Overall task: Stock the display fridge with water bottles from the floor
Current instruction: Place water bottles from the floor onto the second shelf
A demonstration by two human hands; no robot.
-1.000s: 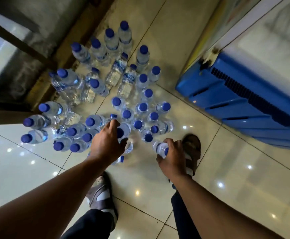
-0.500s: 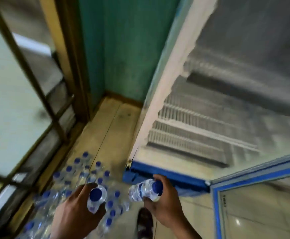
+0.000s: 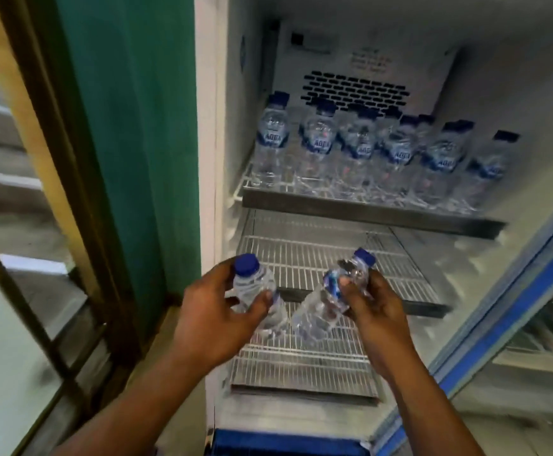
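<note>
Each hand gripped a bottle before the open fridge: left hand, right hand. Stocked bottles lined its upper shelf.

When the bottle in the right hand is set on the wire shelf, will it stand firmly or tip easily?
It probably tips easily: the bottle is tall and narrow, and the wire shelf gives its base only thin bars. Its thin clear wall looks creased in the right hand, so it likely dents when squeezed.
</note>
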